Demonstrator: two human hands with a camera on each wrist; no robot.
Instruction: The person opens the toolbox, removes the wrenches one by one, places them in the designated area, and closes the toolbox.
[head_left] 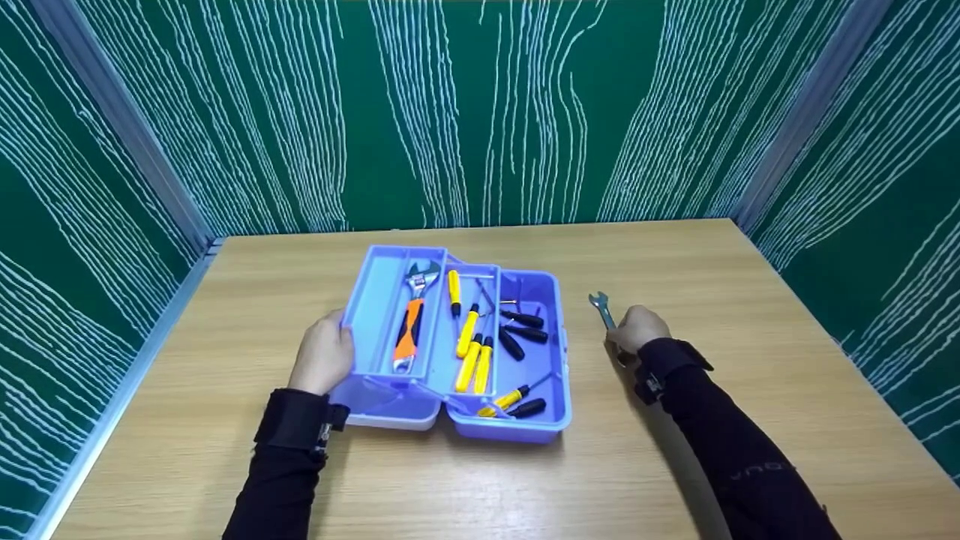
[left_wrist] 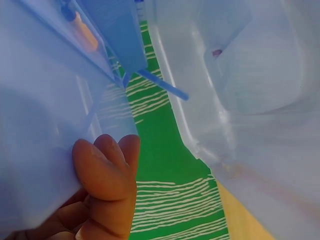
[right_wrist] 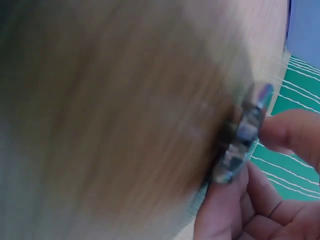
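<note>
A purple toolbox point(head_left: 532, 281) stands unfolded on the table, its trays spread leftward. My left hand point(head_left: 322, 354) grips its left side; up close, the fingers point(left_wrist: 102, 172) curl over the edge of a pale plastic wall. On the right, my right hand point(head_left: 639, 330) pinches a metal wrench point(head_left: 601, 301), whose open-ended head points away from me, low over the tabletop. The wrench's other end point(right_wrist: 242, 142) shows between thumb and fingers in the right wrist view. An adjustable wrench point(head_left: 409, 330) with an orange and black handle lies in the left tray.
Several yellow-handled screwdrivers point(head_left: 466, 330) lie in the middle tray. Black-handled screwdrivers point(head_left: 525, 333) and another yellow one point(head_left: 504, 401) lie in the toolbox's deep bottom. Green walls point(head_left: 517, 112) with white wavy lines bound the wooden table point(head_left: 480, 487) at the back and sides.
</note>
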